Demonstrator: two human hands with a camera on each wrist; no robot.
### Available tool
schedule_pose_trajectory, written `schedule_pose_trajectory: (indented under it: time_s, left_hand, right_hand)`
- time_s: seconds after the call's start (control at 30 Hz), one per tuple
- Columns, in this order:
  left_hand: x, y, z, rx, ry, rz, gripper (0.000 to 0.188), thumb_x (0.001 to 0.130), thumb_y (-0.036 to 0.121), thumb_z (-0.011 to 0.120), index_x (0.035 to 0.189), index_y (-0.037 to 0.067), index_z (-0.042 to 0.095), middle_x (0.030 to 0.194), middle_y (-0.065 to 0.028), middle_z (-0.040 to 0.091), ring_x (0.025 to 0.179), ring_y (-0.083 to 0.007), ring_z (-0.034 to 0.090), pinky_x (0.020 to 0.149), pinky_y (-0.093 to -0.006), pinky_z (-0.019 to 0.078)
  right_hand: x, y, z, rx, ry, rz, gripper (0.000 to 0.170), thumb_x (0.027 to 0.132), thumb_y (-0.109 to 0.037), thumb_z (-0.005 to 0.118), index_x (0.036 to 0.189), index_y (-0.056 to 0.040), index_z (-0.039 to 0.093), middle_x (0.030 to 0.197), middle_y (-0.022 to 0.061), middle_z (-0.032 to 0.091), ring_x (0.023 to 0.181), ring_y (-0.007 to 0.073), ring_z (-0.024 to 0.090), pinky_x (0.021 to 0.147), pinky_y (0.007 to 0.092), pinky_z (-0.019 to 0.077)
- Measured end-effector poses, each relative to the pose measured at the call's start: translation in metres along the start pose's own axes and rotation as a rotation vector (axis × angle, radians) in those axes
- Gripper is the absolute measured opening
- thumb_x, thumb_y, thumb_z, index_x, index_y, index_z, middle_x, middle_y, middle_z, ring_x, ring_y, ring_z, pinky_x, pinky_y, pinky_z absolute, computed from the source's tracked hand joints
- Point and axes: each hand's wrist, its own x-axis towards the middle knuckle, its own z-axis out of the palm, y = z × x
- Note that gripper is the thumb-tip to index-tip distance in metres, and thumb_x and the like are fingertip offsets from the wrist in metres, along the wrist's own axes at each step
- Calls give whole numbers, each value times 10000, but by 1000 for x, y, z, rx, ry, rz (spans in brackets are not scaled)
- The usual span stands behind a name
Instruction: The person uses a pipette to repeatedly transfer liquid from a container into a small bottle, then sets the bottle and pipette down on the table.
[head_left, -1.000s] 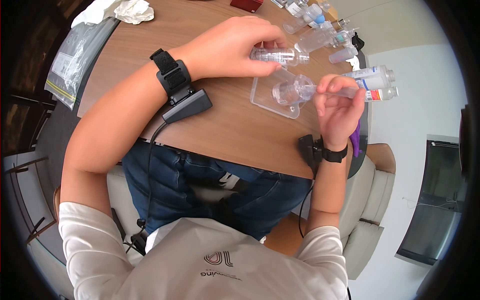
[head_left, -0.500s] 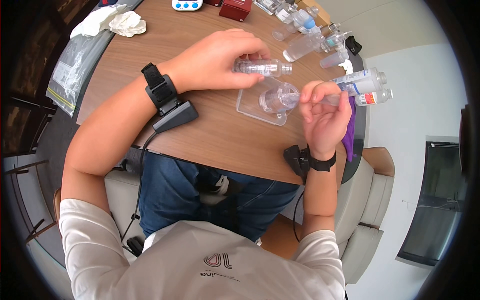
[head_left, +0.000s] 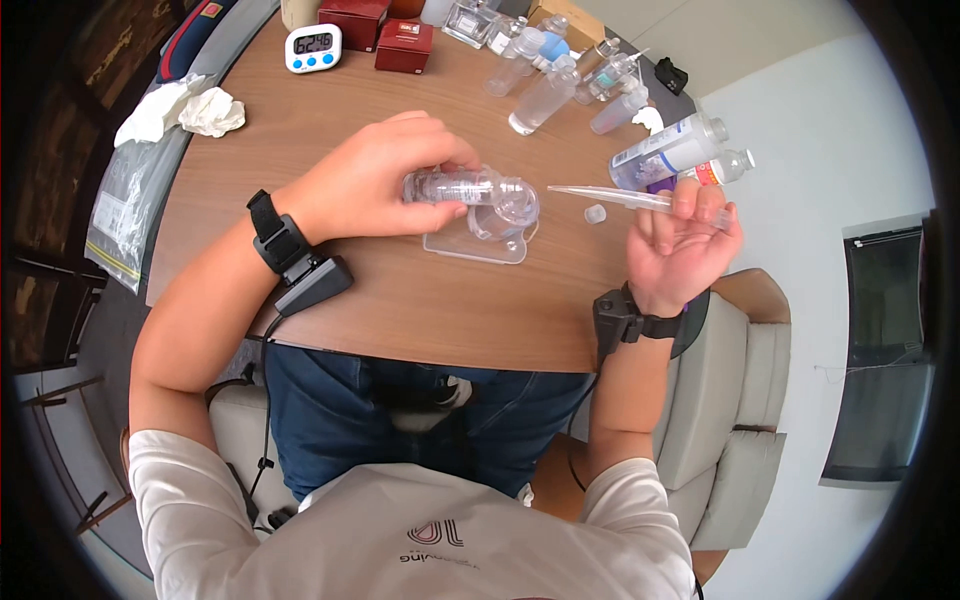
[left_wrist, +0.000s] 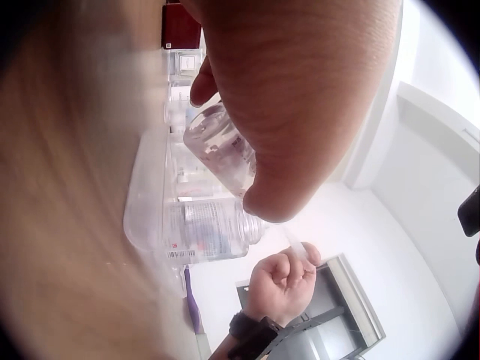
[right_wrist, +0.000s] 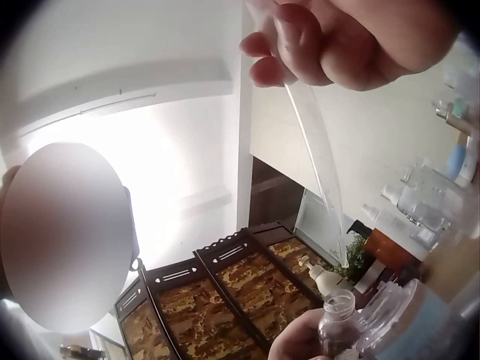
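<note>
My left hand (head_left: pixel 385 175) grips a small clear bottle (head_left: pixel 445 187) laid nearly sideways in the head view, its neck overlapping a clear wide-mouthed container (head_left: pixel 490 225). In the right wrist view that bottle (right_wrist: pixel 339 324) shows an open mouth beside the container (right_wrist: pixel 409 315). A clear shallow tray (head_left: pixel 480 254) lies at the container's base. To the right, my right hand (head_left: pixel 680 255) pinches a translucent plastic pipette (head_left: pixel 605 194) between thumb and fingers, its thin tip pointing left, apart from the bottle and container. A small translucent cap (head_left: pixel 595 214) lies on the table near the tip.
Several clear bottles (head_left: pixel 545 100) stand toward the back right. Two larger labelled bottles (head_left: pixel 670 152) are beyond my right hand. At the back are a white timer (head_left: pixel 313 48) and dark red boxes (head_left: pixel 404 47). Crumpled tissue (head_left: pixel 212 112) and a plastic bag (head_left: pixel 125 210) lie left.
The pipette tip has come out of the clear container and moved right. My left hand has brought the small bottle nearer, over the container's edge. The head view has shifted, revealing the timer and cap.
</note>
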Motion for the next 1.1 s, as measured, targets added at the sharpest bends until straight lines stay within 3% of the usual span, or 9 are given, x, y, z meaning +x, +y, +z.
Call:
schedule_pose_trajectory:
  time_s: [0.17,0.43,0.53,0.77,0.83,0.97,1.03,1.1]
  left_hand:
    - [0,0,1,-5,-5,5,316,813,167,789,1099,59,706,1000,-79,707,920,-288,624,795,-393,518]
    - [0,1,1,-8,-16,8,323,811,165,797,1100,50,711,1015,-81,717,919,-285,623,800,-388,513]
    - [1,2,0,4,-16,13,320,813,167,795,1099,48,712,1020,-82,719,918,-283,622,806,-385,511]
    - [-1,2,-2,8,-21,-3,314,808,166,796,1087,50,712,1019,-79,717,921,-286,622,815,-387,512]
    - [1,2,-1,10,-6,10,311,808,167,795,1083,51,710,1022,-76,717,922,-287,622,809,-388,514]
    - [0,1,-2,17,26,23,305,812,164,793,1080,47,706,991,-84,705,913,-288,623,796,-380,516]
    - [-1,3,-3,9,42,-43,311,813,160,792,1086,39,701,947,-96,684,891,-284,625,780,-372,521]
    - [-1,-1,-1,0,52,-44,316,815,160,792,1091,37,698,933,-100,674,879,-277,626,773,-369,523]
  right_hand:
    - [-4,18,3,33,-38,73,454,1070,-442,324,849,-117,550,855,92,624,450,120,266,442,262,267]
    - [-6,23,4,27,-2,96,700,1034,-712,243,899,-107,568,903,119,629,467,141,290,472,274,291]
    - [-6,24,0,40,-29,108,732,1020,-742,232,910,-103,571,919,124,630,473,146,298,483,281,302]
    - [-6,28,3,27,-78,94,690,1051,-687,238,936,-100,582,937,125,642,470,146,328,488,281,309]
    - [-7,28,7,-68,-54,99,579,1052,-634,347,921,-120,580,924,69,623,479,123,347,475,263,290]
    - [-4,20,0,6,-81,77,558,1064,-606,345,945,-120,591,938,75,633,487,118,368,472,253,298]
    - [-3,17,-6,61,-155,-2,622,1083,-607,273,953,-82,580,939,147,646,473,137,365,460,245,325]
    - [-7,25,-7,-4,-123,-13,610,1093,-580,267,963,-69,574,933,164,645,491,129,381,457,234,335]
